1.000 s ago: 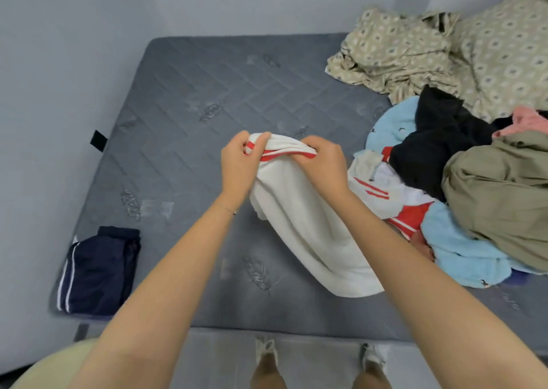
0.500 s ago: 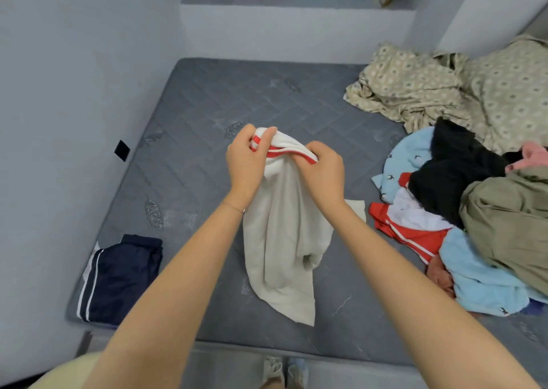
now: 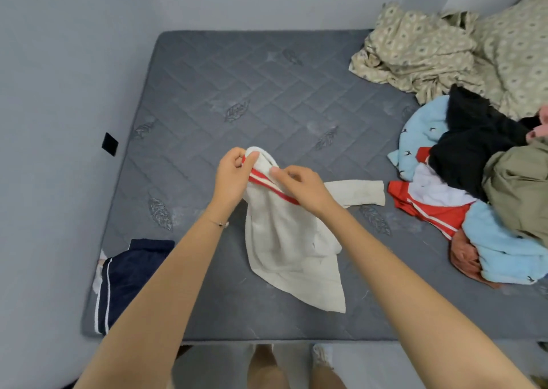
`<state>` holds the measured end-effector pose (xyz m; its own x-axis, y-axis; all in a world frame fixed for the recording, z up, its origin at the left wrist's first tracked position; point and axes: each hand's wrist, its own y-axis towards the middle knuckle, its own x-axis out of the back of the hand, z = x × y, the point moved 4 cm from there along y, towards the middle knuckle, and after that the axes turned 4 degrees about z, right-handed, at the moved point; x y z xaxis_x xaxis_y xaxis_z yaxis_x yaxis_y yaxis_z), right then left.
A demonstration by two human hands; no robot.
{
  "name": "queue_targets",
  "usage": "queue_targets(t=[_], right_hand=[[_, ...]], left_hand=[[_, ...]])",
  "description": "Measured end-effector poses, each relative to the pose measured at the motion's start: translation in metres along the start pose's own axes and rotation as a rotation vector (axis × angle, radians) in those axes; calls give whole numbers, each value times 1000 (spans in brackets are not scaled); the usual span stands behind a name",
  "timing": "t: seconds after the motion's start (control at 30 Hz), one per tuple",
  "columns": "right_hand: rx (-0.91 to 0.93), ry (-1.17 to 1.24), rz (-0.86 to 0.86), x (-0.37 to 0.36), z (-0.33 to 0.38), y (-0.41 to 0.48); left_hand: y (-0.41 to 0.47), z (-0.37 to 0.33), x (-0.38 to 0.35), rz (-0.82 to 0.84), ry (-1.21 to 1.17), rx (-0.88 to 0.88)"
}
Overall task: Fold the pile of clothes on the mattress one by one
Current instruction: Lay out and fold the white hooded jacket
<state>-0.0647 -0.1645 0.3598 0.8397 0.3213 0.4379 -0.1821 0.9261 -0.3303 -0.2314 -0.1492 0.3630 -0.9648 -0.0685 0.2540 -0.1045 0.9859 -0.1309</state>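
Left hand [image 3: 232, 178] and right hand [image 3: 302, 188] both pinch the red-striped edge of the white fleecy garment [image 3: 284, 246], now lifted clear of the jumbled clothes pile [image 3: 474, 181] at the right of the grey quilted mattress [image 3: 237, 77] and hanging over its middle — ready, I'd judge, for spreading flat.

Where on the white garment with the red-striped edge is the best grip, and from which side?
Likely the red-striped band, pinched from above at two points, as the left hand and right hand do: it is the top edge and the white garment hangs below it.
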Motion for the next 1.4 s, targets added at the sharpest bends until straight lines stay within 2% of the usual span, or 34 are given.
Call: queue_targets(t=[0.13,0.2,0.33,0.43,0.53,0.7,0.8,0.9,0.93,1.07,1.23,1.3,1.4], right_hand=[[-109,115,-50,-16,-24,9],[-148,131,-14,-23,-35,9],[-182,70,141,-40,-48,16],[-87,74,187,-48,-36,24],[-15,15,272,-57,-28,30],[-159,403,330,-46,-36,31],[-159,356,337,-46,-33,33],[-89,94,283,-53,-15,34],[-57,84,253,-51,-8,35],[-48,104,135,-32,7,35],[-77,323,-96,16,35,18],[-14,412,-86,33,57,7],[81,405,-38,50,93,-15]], left_hand=[[6,37,13,197,-29,104],[9,50,17,249,-91,162],[20,56,25,278,-206,222],[28,50,30,311,-213,230],[32,43,37,254,-284,259],[36,20,48,216,-371,287],[37,1,48,238,-354,261],[35,-17,49,229,-378,222],[35,-22,50,219,-383,208],[38,-33,64,81,-378,170],[26,-34,66,48,-144,125],[16,-41,57,59,-148,113],[5,-68,46,87,-192,67]])
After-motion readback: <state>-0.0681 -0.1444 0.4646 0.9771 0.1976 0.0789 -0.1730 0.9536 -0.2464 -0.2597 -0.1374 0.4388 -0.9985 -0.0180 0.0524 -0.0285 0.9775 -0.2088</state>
